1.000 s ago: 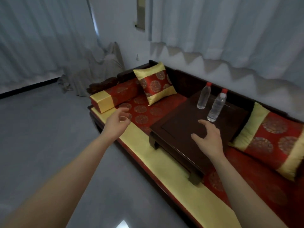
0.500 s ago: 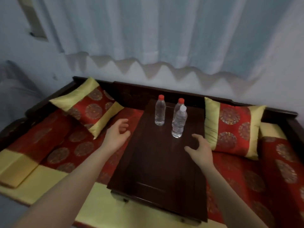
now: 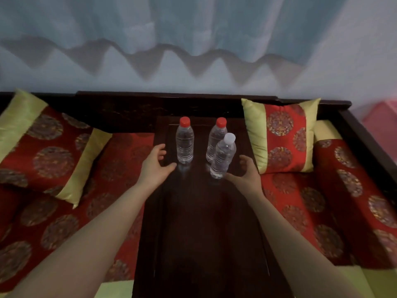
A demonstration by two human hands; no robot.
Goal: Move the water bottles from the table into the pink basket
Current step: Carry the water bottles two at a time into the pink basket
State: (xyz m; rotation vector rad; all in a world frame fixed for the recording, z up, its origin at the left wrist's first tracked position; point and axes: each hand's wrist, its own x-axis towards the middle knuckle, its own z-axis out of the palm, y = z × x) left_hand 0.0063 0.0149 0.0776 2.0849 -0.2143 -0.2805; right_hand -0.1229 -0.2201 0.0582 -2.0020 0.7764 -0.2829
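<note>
Three clear water bottles stand upright at the far end of the dark wooden table [image 3: 199, 222]. The left one [image 3: 184, 145] and the right rear one [image 3: 215, 138] have red caps. The nearest one [image 3: 222, 158] has a white cap and partly covers the rear one. My left hand [image 3: 155, 166] is open just left of the left bottle, fingers curved toward it without touching. My right hand [image 3: 247, 173] is open beside the white-capped bottle, thumb near its base. A pink shape, maybe the basket [image 3: 381, 125], shows blurred at the far right edge.
The table sits on a red and yellow cushioned couch with a dark wooden back rail [image 3: 171, 100]. A red and yellow pillow [image 3: 281, 136] leans right of the bottles, another [image 3: 43, 147] lies at the left. A curtain hangs on the wall behind.
The view has swung round to face the table head-on and come closer. Both hands have reached forward to either side of the bottles. The bottles have not moved.
</note>
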